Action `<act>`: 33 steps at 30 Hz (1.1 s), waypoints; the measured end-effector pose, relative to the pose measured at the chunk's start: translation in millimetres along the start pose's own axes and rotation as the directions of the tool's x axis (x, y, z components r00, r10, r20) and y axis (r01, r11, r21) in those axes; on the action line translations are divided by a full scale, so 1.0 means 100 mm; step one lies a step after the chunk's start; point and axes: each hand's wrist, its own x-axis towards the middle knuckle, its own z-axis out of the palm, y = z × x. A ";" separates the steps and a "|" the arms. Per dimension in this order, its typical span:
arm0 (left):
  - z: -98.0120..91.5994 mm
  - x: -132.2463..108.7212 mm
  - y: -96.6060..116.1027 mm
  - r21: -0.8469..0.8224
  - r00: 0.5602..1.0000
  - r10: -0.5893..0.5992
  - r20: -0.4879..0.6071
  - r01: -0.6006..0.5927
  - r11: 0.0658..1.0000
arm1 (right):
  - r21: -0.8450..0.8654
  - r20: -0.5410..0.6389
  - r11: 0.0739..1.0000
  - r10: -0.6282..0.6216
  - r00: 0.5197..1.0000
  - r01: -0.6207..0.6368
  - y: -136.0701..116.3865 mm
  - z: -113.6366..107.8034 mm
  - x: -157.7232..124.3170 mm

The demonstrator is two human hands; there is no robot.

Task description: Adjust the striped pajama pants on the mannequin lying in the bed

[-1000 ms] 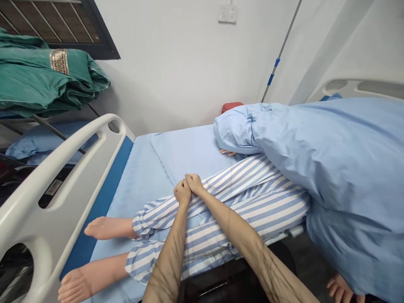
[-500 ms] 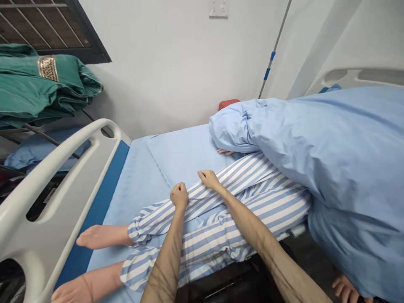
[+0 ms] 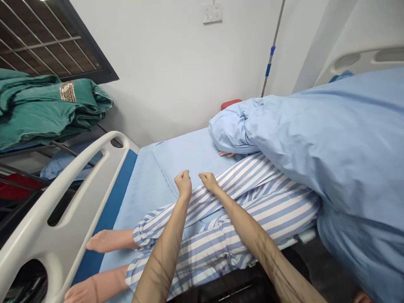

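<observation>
My left hand (image 3: 183,183) is closed in a fist, thumb side up, over the far edge of the striped trousers (image 3: 233,181). My right hand (image 3: 208,182) is a fist too, a short gap to its right, above the same far leg. Nothing shows between the fingers of either. Blue and white stripes cover both legs of a figure lying on the bed. Its bare, smooth foot (image 3: 105,240) and the nearer foot (image 3: 91,288) point left. A light blue quilt (image 3: 299,139) covers the upper body; fingertips (image 3: 226,154) peek from under its edge.
At the bed's left end stands a grey and white footboard (image 3: 82,206). Green folded cloth (image 3: 63,109) lies on a rack beyond it. A pole (image 3: 271,54) with blue clamps and a wall socket (image 3: 213,13) are behind the bed. A red object (image 3: 231,103) sits by the wall.
My left hand has risen and moved right, closer to my right hand, which stays nearly in place. The camera view has shifted slightly. The hand at the lower right is now mostly out of frame.
</observation>
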 end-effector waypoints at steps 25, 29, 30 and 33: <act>0.33 -0.33 -0.58 0.373 0.980 0.127 0.151 -0.175 0.911 | -0.125 -0.042 0.988 -0.092 0.995 0.086 -0.41 -0.50 0.22; 0.35 -0.32 -0.60 0.401 0.983 0.122 0.136 -0.167 0.901 | -0.148 -0.117 0.987 -0.081 0.990 0.064 -0.27 -0.74 0.22; 0.35 -0.32 -0.60 0.407 0.984 0.121 0.134 -0.166 0.898 | -0.178 -0.108 0.983 -0.074 0.991 0.054 -0.19 -0.77 0.19; 0.36 -0.34 -0.60 0.423 0.984 0.122 0.133 -0.168 0.890 | -0.275 -0.051 0.960 -0.064 0.997 0.048 0.02 -0.78 0.10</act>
